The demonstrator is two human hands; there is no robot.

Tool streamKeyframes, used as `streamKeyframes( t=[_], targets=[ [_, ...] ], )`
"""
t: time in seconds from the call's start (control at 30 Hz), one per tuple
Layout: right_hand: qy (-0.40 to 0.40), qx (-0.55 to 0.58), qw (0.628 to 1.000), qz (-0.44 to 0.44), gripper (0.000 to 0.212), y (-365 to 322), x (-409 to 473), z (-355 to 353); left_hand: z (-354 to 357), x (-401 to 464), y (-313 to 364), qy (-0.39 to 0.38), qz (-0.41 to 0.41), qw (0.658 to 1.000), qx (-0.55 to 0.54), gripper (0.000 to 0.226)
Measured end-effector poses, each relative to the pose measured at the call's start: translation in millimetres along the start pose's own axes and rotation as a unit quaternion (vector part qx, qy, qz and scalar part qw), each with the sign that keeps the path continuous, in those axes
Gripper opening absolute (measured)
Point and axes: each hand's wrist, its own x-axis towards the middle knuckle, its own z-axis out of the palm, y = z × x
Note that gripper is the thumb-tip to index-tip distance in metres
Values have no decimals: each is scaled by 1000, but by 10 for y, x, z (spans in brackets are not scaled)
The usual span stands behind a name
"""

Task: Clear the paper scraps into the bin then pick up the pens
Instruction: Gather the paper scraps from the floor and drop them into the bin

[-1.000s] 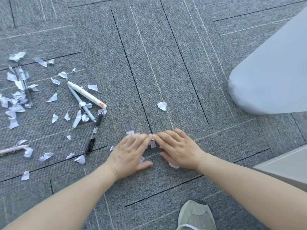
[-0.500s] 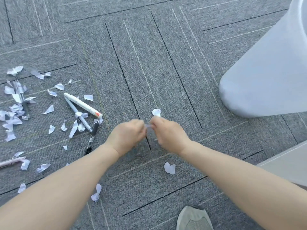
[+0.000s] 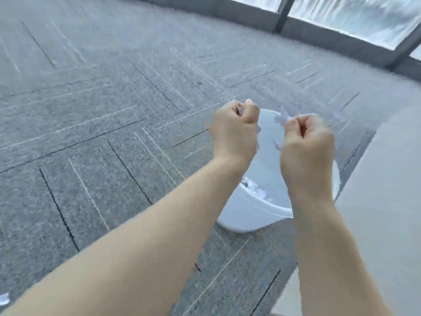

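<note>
While the head view is blurred by motion, both hands show clearly above a white plastic bin (image 3: 246, 215) standing on the grey carpet tiles (image 3: 95, 124). The left hand (image 3: 234, 131) is curled into a fist over the bin's left rim, with a sliver of white paper showing between the thumb and the curled fingers at its top. The right hand (image 3: 307, 144) is likewise curled, over the bin's opening, and pinches a few paper scraps (image 3: 281, 118) that stick out to the left of its thumb; another small piece shows just below its knuckles, against the bin's inner wall. More torn scraps (image 3: 256, 190) lie at the bottom of the bin, visible between the two forearms. One loose scrap (image 3: 4, 298) lies on the carpet at the lower left edge. A pale smooth surface (image 3: 382, 201) fills the right side, beside the bin. Along the top right runs a dark-framed window (image 3: 355, 17). No pens show in this view.
</note>
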Motion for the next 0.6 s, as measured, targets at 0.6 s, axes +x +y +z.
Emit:
streamKeyframes(
  t=[0.6],
  targets=[
    [-224,162,960,-48,15,-89,-1056,418,-1416,-360,-402,30,55,978,201,30]
  ],
)
